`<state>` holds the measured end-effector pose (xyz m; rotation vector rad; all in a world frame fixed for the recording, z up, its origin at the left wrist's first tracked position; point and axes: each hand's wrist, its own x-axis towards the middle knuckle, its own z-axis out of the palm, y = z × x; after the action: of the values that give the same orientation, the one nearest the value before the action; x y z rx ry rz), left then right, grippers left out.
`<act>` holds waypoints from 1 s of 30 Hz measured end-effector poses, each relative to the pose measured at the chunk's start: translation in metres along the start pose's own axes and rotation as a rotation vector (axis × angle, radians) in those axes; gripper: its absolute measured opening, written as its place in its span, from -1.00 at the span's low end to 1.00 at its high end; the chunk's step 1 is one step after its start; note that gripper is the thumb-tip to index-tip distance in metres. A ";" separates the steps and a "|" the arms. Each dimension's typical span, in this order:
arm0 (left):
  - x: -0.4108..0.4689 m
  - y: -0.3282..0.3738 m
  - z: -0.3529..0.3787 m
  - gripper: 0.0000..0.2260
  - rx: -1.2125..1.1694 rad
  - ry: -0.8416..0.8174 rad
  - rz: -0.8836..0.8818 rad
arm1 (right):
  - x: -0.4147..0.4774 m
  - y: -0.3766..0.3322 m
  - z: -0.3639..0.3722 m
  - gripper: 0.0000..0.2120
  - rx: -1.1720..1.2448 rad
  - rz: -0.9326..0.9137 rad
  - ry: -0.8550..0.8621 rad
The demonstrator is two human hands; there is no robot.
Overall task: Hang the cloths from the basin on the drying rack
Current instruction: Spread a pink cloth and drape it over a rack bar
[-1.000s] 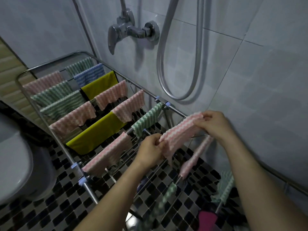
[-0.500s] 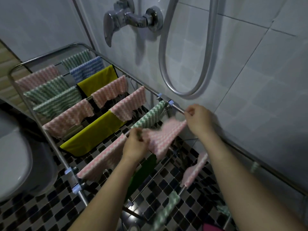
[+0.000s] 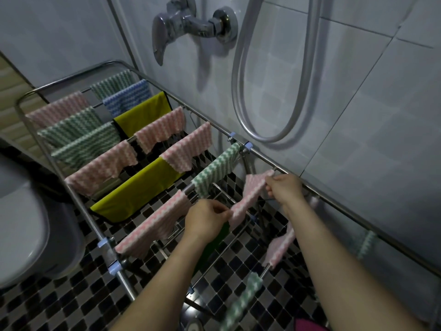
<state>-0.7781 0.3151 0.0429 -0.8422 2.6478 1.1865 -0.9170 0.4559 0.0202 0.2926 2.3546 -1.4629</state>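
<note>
A pink-and-white striped cloth [image 3: 248, 197] is stretched between my two hands over a bar in the middle of the metal drying rack [image 3: 334, 201]. My left hand [image 3: 206, 219] pinches its near end. My right hand [image 3: 285, 188] pinches its far end close to the rack's wall-side rail. Several pink, green, blue and yellow cloths hang on the bars to the left, among them a green striped cloth [image 3: 214, 170] just left of the held one. The basin is not in view.
A shower tap [image 3: 188, 22] and a looping hose [image 3: 269, 91] hang on the tiled wall behind the rack. A toilet [image 3: 26, 225] stands at the left. More cloths [image 3: 280, 247] hang on the nearer bars. The floor is black-and-white mosaic.
Both hands have lowered the pink cloth onto a rack bar and pulled it out straight; before it was held bunched above the rack.
</note>
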 end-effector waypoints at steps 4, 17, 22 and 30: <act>-0.004 0.006 0.001 -0.95 -0.057 0.106 0.021 | 0.002 -0.005 -0.001 -0.71 -0.280 -0.043 0.089; -0.014 -0.003 0.014 -0.85 0.146 0.207 0.198 | 0.006 -0.009 -0.007 -0.58 -0.422 -0.025 0.086; -0.007 -0.003 0.013 -0.85 0.040 0.122 0.141 | 0.001 -0.013 -0.002 -0.66 -0.251 -0.028 0.090; 0.003 0.002 0.001 -0.85 0.106 0.160 0.159 | -0.006 -0.014 -0.007 -0.65 -0.336 -0.124 0.134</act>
<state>-0.7820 0.3159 0.0426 -0.7505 2.9259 1.0399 -0.9178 0.4557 0.0367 0.1621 2.7168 -1.0988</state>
